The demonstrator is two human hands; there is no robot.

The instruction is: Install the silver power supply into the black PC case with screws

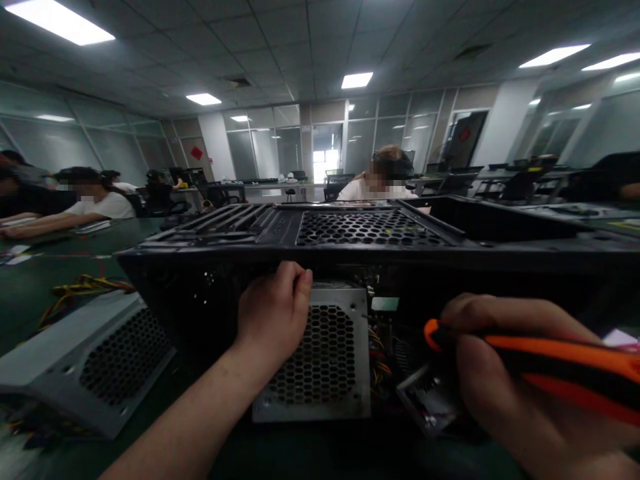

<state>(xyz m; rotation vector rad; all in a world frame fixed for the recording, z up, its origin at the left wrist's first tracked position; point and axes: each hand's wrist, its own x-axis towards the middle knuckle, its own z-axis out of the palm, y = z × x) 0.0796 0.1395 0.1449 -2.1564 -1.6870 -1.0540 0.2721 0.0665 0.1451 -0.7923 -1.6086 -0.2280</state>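
Note:
In the head view a black computer case (210,257) lies across the table in front of me, its open side facing me. A grey power supply (333,353) with a honeycomb grille sits at the opening. My left hand (273,307) is closed at the power supply's upper left, just under the case's edge; what its curled fingers hold is hidden. My right hand (493,387) grips an orange and black screwdriver (565,353) by the handle, which points left toward the case. The screwdriver's tip is too dark to make out. Coloured cables (381,367) show beside the power supply.
A second grey power supply (65,360) stands on the green table (187,453) at the left, with yellow and black cables (83,287) behind it. A metal part (430,400) lies below the screwdriver. One person (377,187) sits beyond the case; others (107,200) sit at the left.

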